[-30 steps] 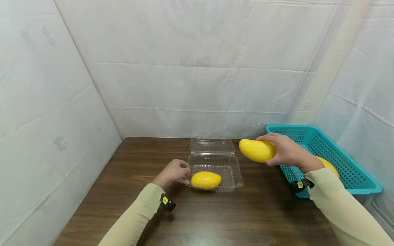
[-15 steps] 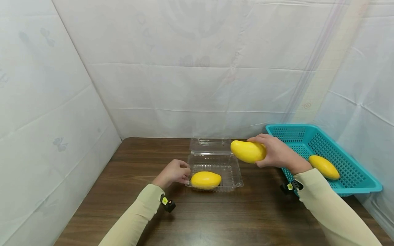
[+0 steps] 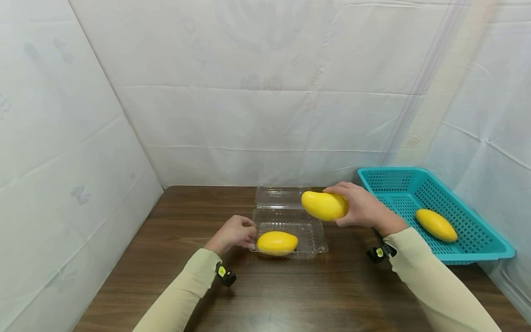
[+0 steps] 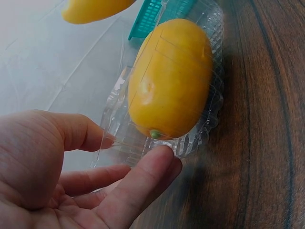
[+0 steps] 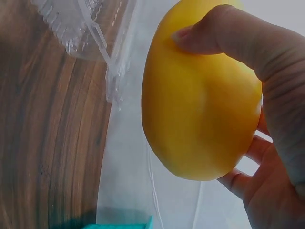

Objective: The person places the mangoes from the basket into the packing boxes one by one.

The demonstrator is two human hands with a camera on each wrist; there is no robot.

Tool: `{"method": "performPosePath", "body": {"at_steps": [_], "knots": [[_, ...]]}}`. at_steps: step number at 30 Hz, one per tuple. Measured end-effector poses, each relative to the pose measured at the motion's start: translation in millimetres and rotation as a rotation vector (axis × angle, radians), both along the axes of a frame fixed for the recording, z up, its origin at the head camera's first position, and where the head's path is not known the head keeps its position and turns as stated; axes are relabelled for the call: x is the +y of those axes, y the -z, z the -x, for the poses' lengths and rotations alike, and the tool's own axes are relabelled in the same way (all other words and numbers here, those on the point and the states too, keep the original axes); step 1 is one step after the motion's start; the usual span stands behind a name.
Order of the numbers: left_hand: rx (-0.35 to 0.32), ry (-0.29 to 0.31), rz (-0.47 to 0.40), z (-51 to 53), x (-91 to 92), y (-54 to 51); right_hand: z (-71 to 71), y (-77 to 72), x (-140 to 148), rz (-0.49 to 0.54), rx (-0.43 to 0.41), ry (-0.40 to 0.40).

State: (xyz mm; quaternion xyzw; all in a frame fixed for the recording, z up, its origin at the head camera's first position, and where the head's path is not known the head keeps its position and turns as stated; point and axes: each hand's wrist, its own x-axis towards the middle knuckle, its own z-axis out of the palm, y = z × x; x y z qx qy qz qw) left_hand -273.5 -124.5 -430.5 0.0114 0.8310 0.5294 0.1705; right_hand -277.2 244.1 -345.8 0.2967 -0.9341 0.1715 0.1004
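Note:
A clear plastic container [image 3: 309, 230] lies with its lid folded back, and one yellow mango [image 3: 277, 243] rests in its left part. At the container's left edge, my left hand [image 3: 235, 231] pinches the rim between thumb and fingers; the left wrist view shows the thumb and fingertips at the thin wall beside the mango [image 4: 170, 81]. My right hand [image 3: 362, 207] grips a second mango [image 3: 325, 206] above the container's back right corner. In the right wrist view the thumb lies across that mango [image 5: 200, 105], the fingers behind it.
On the right stands a teal perforated basket [image 3: 469, 216] with another mango [image 3: 436, 225] inside. The brown wooden table [image 3: 265, 295] reaches back to a white sheet wall [image 3: 249, 120]; more sheeting hangs at both sides.
My right hand has moved left with its mango, from beside the basket to over the container's right side, uncovering the mango in the basket. My left hand has stayed in place.

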Motion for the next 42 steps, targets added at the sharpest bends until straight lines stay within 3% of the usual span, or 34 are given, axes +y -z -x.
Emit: {"method": "performPosePath", "body": {"at_steps": [15, 24, 42], "knots": [[0.0, 0.004, -0.004, 0.1, -0.6, 0.1, 0.6, 14.3, -24, 0.003, -0.013, -0.007], [0.003, 0.004, 0.007, -0.4, -1.3, -1.1, 8.9, 21.4, -37, 0.018, -0.008, -0.033], [0.0, -0.002, 0.009, -0.5, 0.1, -1.2, 25.0, 30.9, -62, 0.01, -0.106, -0.047]]}}
